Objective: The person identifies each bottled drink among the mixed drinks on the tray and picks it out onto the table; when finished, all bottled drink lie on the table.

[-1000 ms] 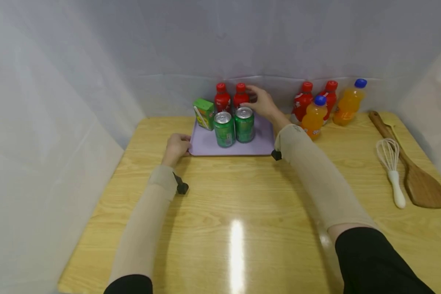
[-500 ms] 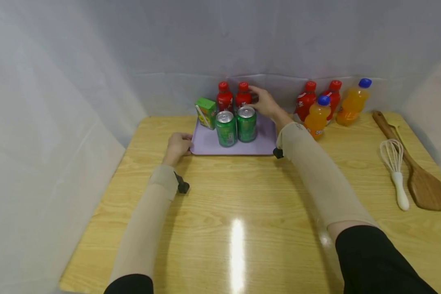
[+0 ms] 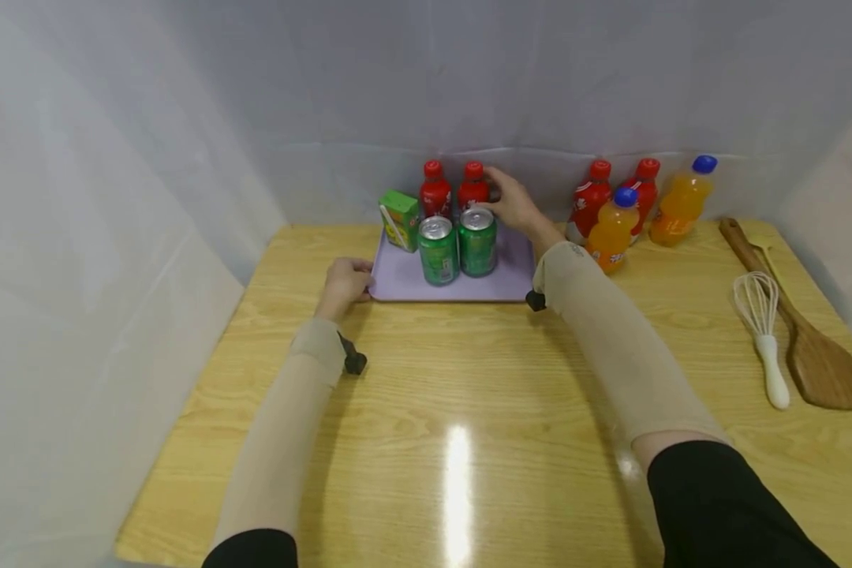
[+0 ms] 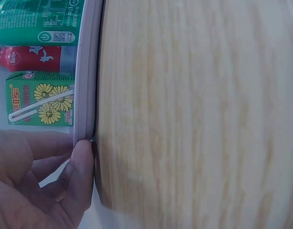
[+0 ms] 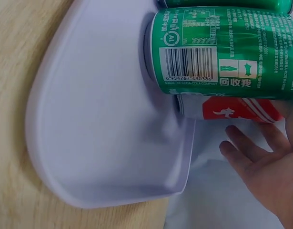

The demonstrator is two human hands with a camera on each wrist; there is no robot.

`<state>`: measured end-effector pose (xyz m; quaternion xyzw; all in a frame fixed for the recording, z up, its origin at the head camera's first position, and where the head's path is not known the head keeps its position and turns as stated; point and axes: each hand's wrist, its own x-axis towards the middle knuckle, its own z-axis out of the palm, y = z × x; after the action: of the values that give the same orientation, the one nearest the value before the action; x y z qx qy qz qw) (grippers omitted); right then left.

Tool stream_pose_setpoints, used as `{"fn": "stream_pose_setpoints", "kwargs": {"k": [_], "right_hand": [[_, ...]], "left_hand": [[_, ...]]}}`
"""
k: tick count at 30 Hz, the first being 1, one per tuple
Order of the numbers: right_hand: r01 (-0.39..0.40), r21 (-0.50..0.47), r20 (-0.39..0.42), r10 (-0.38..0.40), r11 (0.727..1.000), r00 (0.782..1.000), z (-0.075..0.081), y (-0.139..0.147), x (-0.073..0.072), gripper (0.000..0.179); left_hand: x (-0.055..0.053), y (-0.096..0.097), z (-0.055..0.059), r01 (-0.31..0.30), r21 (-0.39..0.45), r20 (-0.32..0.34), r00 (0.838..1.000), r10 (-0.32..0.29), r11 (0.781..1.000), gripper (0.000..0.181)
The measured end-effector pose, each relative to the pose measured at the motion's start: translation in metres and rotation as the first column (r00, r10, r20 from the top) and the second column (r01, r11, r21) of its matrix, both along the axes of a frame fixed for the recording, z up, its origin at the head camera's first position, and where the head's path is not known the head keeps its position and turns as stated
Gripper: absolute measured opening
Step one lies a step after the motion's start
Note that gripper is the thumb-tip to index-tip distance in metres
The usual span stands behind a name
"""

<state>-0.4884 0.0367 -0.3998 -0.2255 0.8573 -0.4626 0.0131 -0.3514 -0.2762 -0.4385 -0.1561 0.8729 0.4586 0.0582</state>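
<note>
A lilac tray (image 3: 514,276) lies near the back of the table, its near-left corner pinched by my left hand (image 3: 344,288). In the left wrist view, the thumb (image 4: 82,157) presses the rim. My right hand (image 3: 514,203) holds a red-capped bottle (image 3: 472,191) standing at the back of the tray, thumb and index finger about its upper part; the other fingers (image 5: 244,145) spread loosely. Beside it stands a second red bottle (image 3: 435,193). Two green soda cans (image 3: 478,248) stand upright in front, partly hiding both bottles. A green drink carton (image 3: 400,221) with a white straw is at the left.
Right of the tray stand two red bottles (image 3: 589,197) and two orange drink bottles (image 3: 681,201) with blue caps. Farther right lie a whisk (image 3: 767,347) and a wooden spatula (image 3: 827,363). A pale curtain (image 3: 426,79) hangs behind the wooden table (image 3: 426,371).
</note>
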Motion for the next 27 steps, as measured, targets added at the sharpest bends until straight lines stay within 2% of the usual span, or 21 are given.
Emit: {"fn": "stream_pose_setpoints", "kwargs": {"k": [7, 12, 17, 24, 27], "right_hand": [[0.036, -0.021, -0.049, -0.037, 0.999, 0.998, -0.007, 0.006, 0.001, 0.066], [0.048, -0.051, -0.04, -0.05, 0.998, 0.998, -0.006, 0.01, 0.001, 0.066], [0.062, -0.089, -0.003, -0.063, 0.994, 0.998, 0.0, 0.012, 0.003, 0.066], [0.093, -0.172, 0.129, -0.071, 0.981, 0.989, 0.011, 0.016, 0.006, 0.072], [0.102, -0.199, 0.157, -0.071, 0.975, 0.985, 0.015, 0.018, 0.008, 0.075]], "left_hand": [[-0.001, 0.002, -0.002, 0.011, 0.008, 0.004, 1.0, -0.011, 1.0, 0.044], [-0.006, 0.001, -0.002, 0.009, -0.001, 0.003, 1.0, -0.009, 1.0, 0.044], [-0.009, -0.001, -0.001, 0.0, -0.015, 0.026, 1.0, 0.001, 1.0, 0.045], [-0.009, -0.003, 0.0, -0.003, -0.009, 0.032, 0.999, 0.004, 1.0, 0.046], [-0.01, -0.003, 0.0, -0.006, -0.008, 0.027, 1.0, 0.006, 1.0, 0.047]]}}
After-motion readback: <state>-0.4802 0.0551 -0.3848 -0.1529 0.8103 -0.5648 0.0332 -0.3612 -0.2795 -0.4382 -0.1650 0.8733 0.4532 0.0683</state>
